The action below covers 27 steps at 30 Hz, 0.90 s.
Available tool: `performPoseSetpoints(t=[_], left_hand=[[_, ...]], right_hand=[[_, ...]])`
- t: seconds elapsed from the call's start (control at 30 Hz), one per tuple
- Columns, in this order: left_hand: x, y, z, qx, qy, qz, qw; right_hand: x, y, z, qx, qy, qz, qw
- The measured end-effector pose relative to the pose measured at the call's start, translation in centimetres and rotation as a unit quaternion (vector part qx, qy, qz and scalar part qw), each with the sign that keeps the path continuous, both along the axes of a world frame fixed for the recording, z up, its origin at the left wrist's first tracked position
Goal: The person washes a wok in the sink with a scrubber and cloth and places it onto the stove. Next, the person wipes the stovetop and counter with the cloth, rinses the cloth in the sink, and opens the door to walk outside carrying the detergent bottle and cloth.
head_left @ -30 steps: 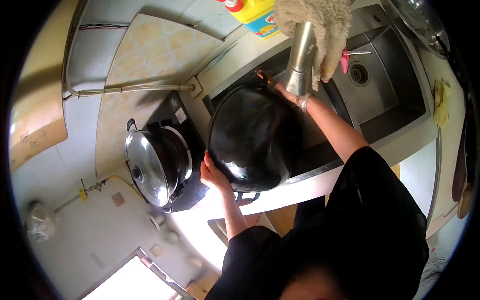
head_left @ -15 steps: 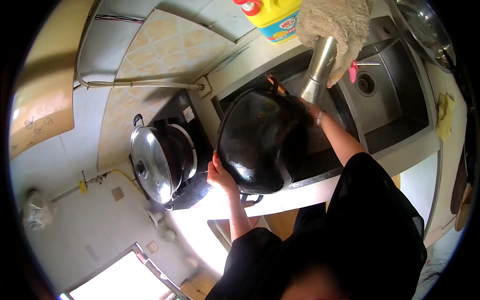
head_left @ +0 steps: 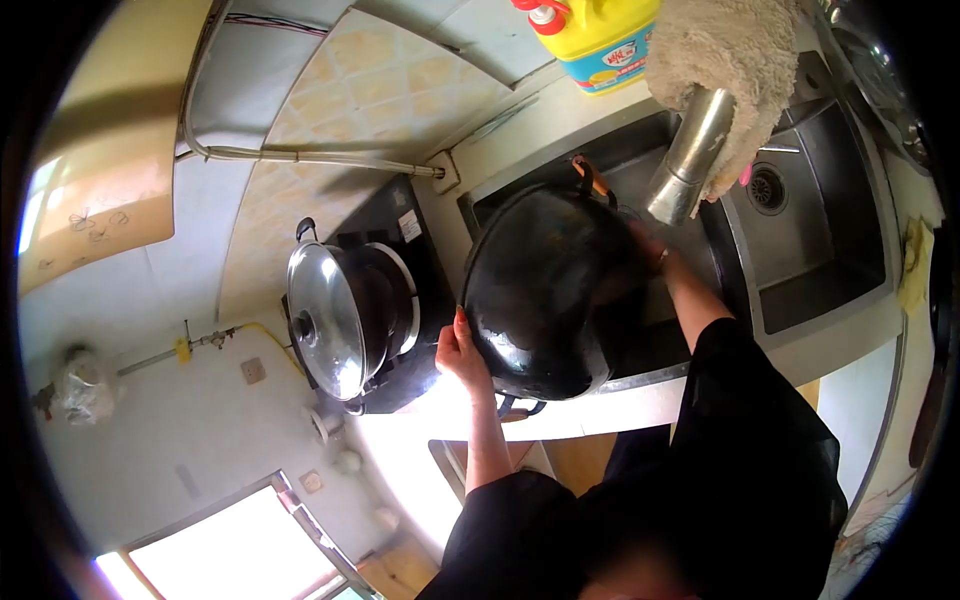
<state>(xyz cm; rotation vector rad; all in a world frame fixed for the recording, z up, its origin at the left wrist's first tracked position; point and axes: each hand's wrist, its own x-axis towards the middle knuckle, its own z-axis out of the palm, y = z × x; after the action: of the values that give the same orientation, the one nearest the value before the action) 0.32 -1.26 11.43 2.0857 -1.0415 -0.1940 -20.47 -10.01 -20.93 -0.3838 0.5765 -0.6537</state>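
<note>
A large, glossy black two-handled wok [head_left: 540, 290] is tilted up on its side over the left sink basin. My left hand [head_left: 462, 357] grips its left edge, thumb on the near face and the other fingers curled out of sight. Against the wok's right side, just below the metal faucet [head_left: 690, 155], is my right hand [head_left: 648, 245]. Motion smears it and its fingers cannot be made out. One wok handle [head_left: 592, 180] points toward the back of the sink, the other [head_left: 520, 406] toward the counter's front edge.
To the left, a pot with a glass lid [head_left: 325, 320] stands on the black stove [head_left: 405, 225]. Behind the sink are a yellow detergent bottle [head_left: 600, 45] and a fluffy beige cloth [head_left: 725, 45] draped over the faucet. The right basin [head_left: 825, 235] has a drain; a yellow cloth [head_left: 915, 265] lies beyond it.
The whole view has shifted, so everything appears farther right. My right hand has slid slightly down along the wok's side, away from the faucet. My left hand keeps its grip.
</note>
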Motion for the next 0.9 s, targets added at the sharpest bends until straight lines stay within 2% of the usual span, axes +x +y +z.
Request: performPoseSetpoints(t=[0.03, 0.07, 0.1, 0.13, 0.17, 0.2, 0.23, 0.27, 0.37, 0.43, 0.5, 0.6, 0.63, 0.83, 0.9], left_hand=[[0.5, 0.0, 0.3, -0.001, -0.001, 0.001, 1.0], [1.1, 0.1, 0.5, 0.044, -0.008, -0.021, 0.999], [1.3, 0.1, 1.2, 0.09, -0.013, -0.042, 0.995], [1.2, -0.3, 1.7, 0.097, 0.038, -0.037, 0.994], [0.9, -0.7, 2.2, 0.089, 0.041, -0.035, 0.995], [0.4, -1.2, 2.6, 0.079, 0.043, -0.045, 0.995], [0.0, -1.7, 3.2, 0.068, 0.045, -0.056, 0.995], [-0.5, -2.1, 4.4, 0.065, 0.028, -0.077, 0.995], [-3.1, -2.8, 8.1, 0.075, 0.008, -0.087, 0.993], [-2.8, -2.1, 8.5, 0.072, -0.027, -0.091, 0.993], [-2.1, -1.2, 8.4, 0.003, 0.011, -0.075, 0.997], [-1.7, -0.6, 9.2, -0.038, 0.027, -0.077, 0.996], [-1.5, -0.6, 9.4, -0.056, 0.035, -0.078, 0.995], [-2.3, 0.4, 10.4, -0.148, 0.147, -0.067, 0.976], [-2.8, 1.2, 10.2, -0.147, 0.137, -0.087, 0.976]], right_hand=[[-0.5, -0.5, 3.0, -0.126, 0.056, -0.006, 0.99], [-0.9, -1.0, 5.0, -0.18, 0.076, -0.011, 0.981], [-1.1, -1.2, 6.7, -0.146, 0.055, -0.009, 0.988], [-1.0, -1.6, 8.3, 0.063, -0.047, 0.009, 0.997], [-1.1, -1.9, 8.6, 0.056, -0.043, 0.012, 0.997], [-1.2, -2.1, 8.6, -0.183, 0.106, 0.031, 0.977], [-1.4, -2.2, 8.4, -0.383, 0.287, 0.02, 0.878], [-1.4, -1.4, 8.5, -0.421, 0.337, 0.016, 0.842], [-1.2, -0.2, 8.6, -0.414, 0.342, 0.018, 0.843], [-1.6, -0.2, 8.6, -0.428, 0.338, 0.009, 0.838], [-2.4, -1.3, 8.7, -0.46, 0.332, -0.012, 0.823], [-3.6, -4.5, 9.9, -0.521, 0.319, -0.059, 0.789], [-3.7, -5.7, 10.7, -0.543, 0.313, -0.08, 0.775], [-7.9, -10.6, 18.1, -0.478, 0.372, -0.229, 0.762], [-9.0, -11.1, 20.1, -0.463, 0.383, -0.258, 0.757]])
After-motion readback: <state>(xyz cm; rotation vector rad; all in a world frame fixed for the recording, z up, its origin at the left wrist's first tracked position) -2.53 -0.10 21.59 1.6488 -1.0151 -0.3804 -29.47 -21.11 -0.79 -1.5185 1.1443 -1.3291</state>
